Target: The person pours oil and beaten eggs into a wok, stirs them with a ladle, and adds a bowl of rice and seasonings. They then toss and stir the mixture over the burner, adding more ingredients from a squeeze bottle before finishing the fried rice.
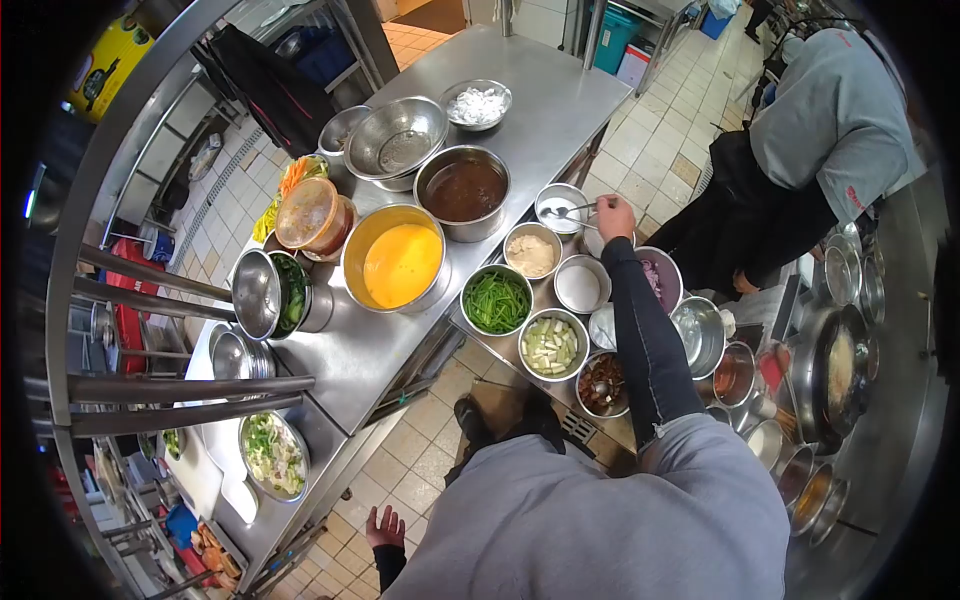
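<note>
My right hand [615, 218] is closed around the handle of a metal spoon [575, 210], whose bowl end is over a steel bowl of white powder [559, 213]. Near it stand a bowl of beige paste or powder [532, 251], a bowl of fine white grains [582, 284], and a bowl of chopped purple onion [652, 278], partly behind my sleeve. Cut green stalks [497, 302], pale green chunks [550, 346] and a dark red mixture [602, 385] fill other bowls. My left hand [385, 527] hangs low over the floor, its fingers apart and nothing in it.
On the steel counter [540, 75] are a pot of yellow liquid [402, 262], a pot of brown liquid [464, 190] and stacked bowls. Metal shelf bars [190, 388] cross the left. A co-worker [830, 130] stands at the right by a wok [840, 370].
</note>
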Demonstrator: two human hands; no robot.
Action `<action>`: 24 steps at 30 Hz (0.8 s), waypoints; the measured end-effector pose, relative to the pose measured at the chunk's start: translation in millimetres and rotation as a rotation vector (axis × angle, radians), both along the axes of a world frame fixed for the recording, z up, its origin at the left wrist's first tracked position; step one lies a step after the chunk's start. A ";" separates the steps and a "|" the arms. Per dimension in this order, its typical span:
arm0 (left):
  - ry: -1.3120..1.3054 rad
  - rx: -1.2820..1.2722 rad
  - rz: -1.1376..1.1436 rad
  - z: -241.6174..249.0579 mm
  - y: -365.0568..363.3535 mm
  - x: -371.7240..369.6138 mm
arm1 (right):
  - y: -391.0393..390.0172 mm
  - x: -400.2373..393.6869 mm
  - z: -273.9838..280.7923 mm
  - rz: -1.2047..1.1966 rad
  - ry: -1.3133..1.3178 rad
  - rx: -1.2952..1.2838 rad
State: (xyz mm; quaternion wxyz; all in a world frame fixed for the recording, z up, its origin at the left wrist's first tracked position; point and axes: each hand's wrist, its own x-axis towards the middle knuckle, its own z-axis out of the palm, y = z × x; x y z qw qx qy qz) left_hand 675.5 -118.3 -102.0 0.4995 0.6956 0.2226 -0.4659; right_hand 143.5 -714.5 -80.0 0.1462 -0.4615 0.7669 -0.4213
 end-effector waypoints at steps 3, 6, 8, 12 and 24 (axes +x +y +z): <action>0.014 -0.090 0.034 -5.0 0.0 10.3 | -4.7 -36.9 -18.3 0.011 -0.477 -0.113; 0.015 -0.102 -0.039 -22.2 -5.8 19.5 | 20.7 -51.0 23.3 0.044 -0.569 -0.136; 0.072 -0.160 -0.103 -44.0 -2.8 28.4 | 47.5 -46.7 63.2 0.125 -0.478 -0.035; 0.026 -0.106 -0.318 -93.8 -8.6 37.9 | 107.4 25.7 136.1 0.248 -0.613 0.021; -0.086 -0.030 -0.867 -110.5 -64.3 46.2 | 226.0 331.0 150.3 0.878 -0.658 0.098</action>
